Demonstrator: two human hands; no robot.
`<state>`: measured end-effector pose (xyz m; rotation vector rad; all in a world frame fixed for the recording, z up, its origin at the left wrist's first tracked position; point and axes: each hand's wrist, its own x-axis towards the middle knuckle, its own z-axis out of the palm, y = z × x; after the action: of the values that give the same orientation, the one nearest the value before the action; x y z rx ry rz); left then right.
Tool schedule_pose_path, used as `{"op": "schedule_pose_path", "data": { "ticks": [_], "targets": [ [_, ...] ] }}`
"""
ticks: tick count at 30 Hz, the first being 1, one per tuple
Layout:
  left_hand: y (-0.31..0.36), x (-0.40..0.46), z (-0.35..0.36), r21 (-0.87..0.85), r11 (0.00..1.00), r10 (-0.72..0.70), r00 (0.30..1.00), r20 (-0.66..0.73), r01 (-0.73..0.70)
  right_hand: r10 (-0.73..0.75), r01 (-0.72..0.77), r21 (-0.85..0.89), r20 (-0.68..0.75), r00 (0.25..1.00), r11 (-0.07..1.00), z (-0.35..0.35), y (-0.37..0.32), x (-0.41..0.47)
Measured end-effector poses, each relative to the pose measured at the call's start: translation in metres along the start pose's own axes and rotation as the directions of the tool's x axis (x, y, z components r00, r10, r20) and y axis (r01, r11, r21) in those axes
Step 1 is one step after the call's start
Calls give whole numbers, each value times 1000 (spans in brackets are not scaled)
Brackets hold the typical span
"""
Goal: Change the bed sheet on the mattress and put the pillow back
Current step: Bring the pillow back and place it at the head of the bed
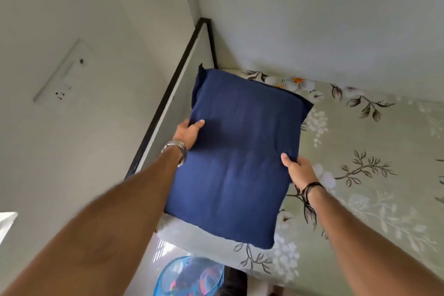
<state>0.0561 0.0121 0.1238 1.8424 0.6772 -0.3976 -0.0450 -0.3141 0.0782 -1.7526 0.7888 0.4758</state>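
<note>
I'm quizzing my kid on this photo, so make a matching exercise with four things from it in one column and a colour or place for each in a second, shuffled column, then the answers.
Column one:
1. pillow
2. bed sheet
3. wristwatch
4. mesh basket

Column two:
A. on the left wrist
B. pale green with flowers
C. navy blue, held by the left hand and right hand
D. bottom edge of the view, beside the bed

Pairs: 1-C, 2-B, 3-A, 4-D

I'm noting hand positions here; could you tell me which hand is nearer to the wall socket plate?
Left. The left hand grips the navy pillow's edge on the side toward the socket plate; the right hand grips the opposite edge, farther away.
</note>
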Motion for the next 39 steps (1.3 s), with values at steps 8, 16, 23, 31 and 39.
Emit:
{"op": "schedule_pose_path", "data": {
  "ticks": [8,16,23,31,39],
  "targets": [
    [-47,68,20,563,820,-99,994,-38,103,89,-69,-177,105,991,982,41,-2,71],
    [-74,144,59,645,761,74,997,7,-61,-107,128,-146,141,984,981,86,11,162],
    [-86,224,89,434,888,-144,989,-47,150,-17,26,266,-37,999,964,109,-22,252],
    [-18,315,109,498,821,318,948,7,-279,-20,16,230,13,1000,973,93,-38,330],
    [32,372,154,465,884,13,993,-116,42,99,-107,-159,-54,994,981,108,-43,363]
  ]
}}
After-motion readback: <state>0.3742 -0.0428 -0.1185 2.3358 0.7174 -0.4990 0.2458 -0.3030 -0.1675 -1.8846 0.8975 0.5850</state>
